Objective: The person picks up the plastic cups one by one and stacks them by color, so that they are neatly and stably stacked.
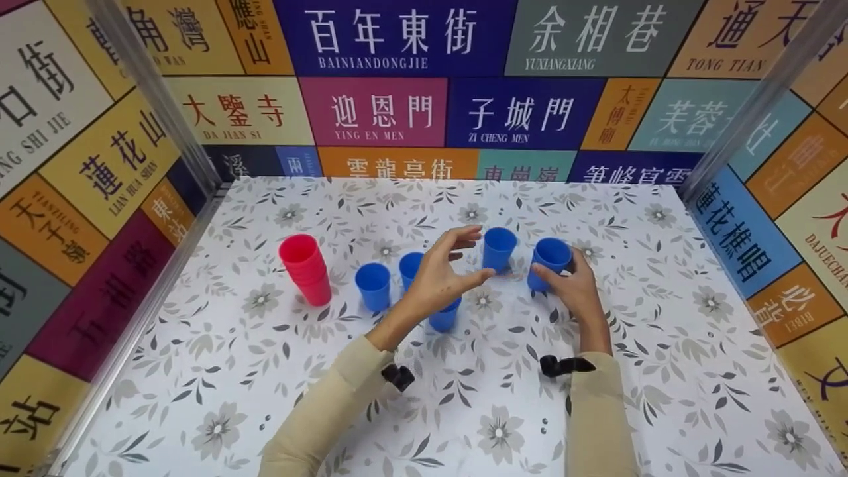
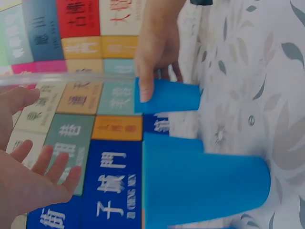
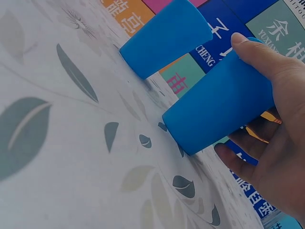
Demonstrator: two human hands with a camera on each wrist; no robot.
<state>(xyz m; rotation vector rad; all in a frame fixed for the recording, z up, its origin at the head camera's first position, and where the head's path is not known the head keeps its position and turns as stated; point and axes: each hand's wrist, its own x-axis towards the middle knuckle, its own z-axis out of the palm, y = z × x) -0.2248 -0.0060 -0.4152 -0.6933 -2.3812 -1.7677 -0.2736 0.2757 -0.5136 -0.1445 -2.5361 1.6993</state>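
My right hand [image 1: 580,281] grips a blue cup [image 3: 219,100], thumb on the near side by the rim and fingers round the far side. The cup is upright, at or close to the tabletop. My left hand [image 1: 442,275] hovers with fingers spread, holding nothing. Just right of its fingertips stands another blue cup [image 1: 499,249], apart from the held one. Below and left of that hand are more blue cups: one at the left [image 1: 373,287], one partly hidden behind the hand [image 1: 410,265], and one partly covered by the wrist [image 1: 444,319].
A stack of nested red cups [image 1: 309,273] stands left of the blue ones. The white tabletop [image 1: 218,371] has a leaf and flower print. Panels with large printed characters [image 1: 391,40] rise at the back and both sides.
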